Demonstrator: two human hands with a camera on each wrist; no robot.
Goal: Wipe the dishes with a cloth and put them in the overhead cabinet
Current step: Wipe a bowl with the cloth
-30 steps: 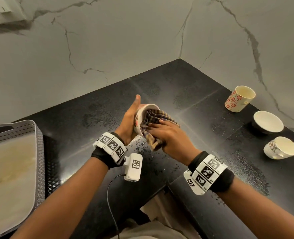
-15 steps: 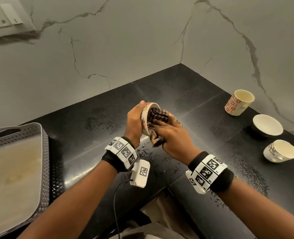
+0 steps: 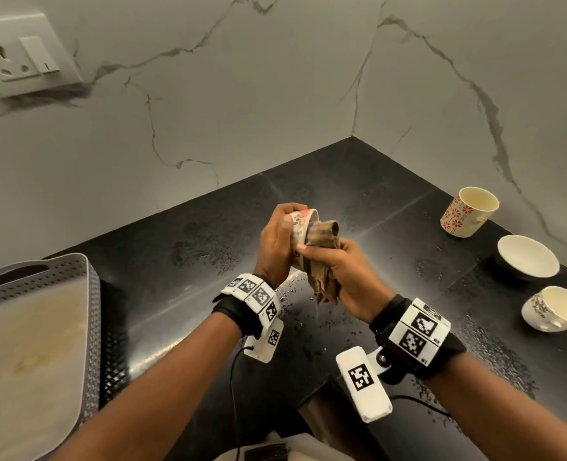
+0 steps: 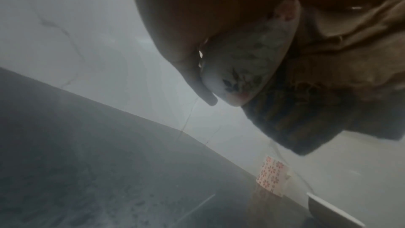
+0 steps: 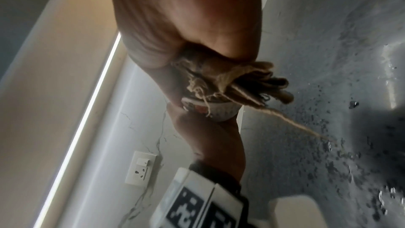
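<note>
My left hand grips a small floral cup on its side above the black counter, mouth turned right. My right hand holds a checked brown cloth bunched in its fingers and stuffed into the cup's mouth. In the left wrist view the cup lies against my palm with the cloth at its rim. In the right wrist view the cloth hangs frayed from my fist above the cup. The overhead cabinet is out of view.
A red-flowered mug, a white bowl and a floral teacup stand along the right wall. A grey perforated tray sits at the left. Water drops dot the counter. A wall socket is at upper left.
Both hands have risen slightly with the cup. The left hand's fingers have curled round the cup, and the right hand has turned, twisting the cloth in the cup's mouth.
</note>
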